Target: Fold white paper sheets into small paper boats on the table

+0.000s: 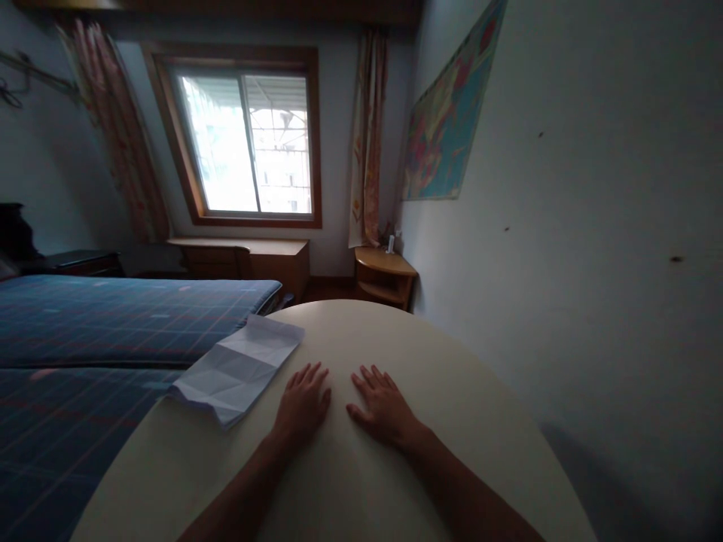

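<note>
My left hand (301,403) lies flat, palm down, on a round cream-white table (452,391), its fingers stretched out and holding nothing. Beside it, a short gap away, my right hand (379,406) rests palm down too, fingers spread and thumb pointing towards the left hand. To the left of my left hand is a creased white sheet of paper (240,369), with fold lines across it and its left end reaching the table's edge. Neither hand touches the paper.
A bed with a blue plaid mattress (141,316) stands along the table's left side. The white wall (593,301) runs close on the right, with a map (452,120) on it. Beyond the table are a wooden corner stand (385,261), a desk (276,247) and a window (248,143).
</note>
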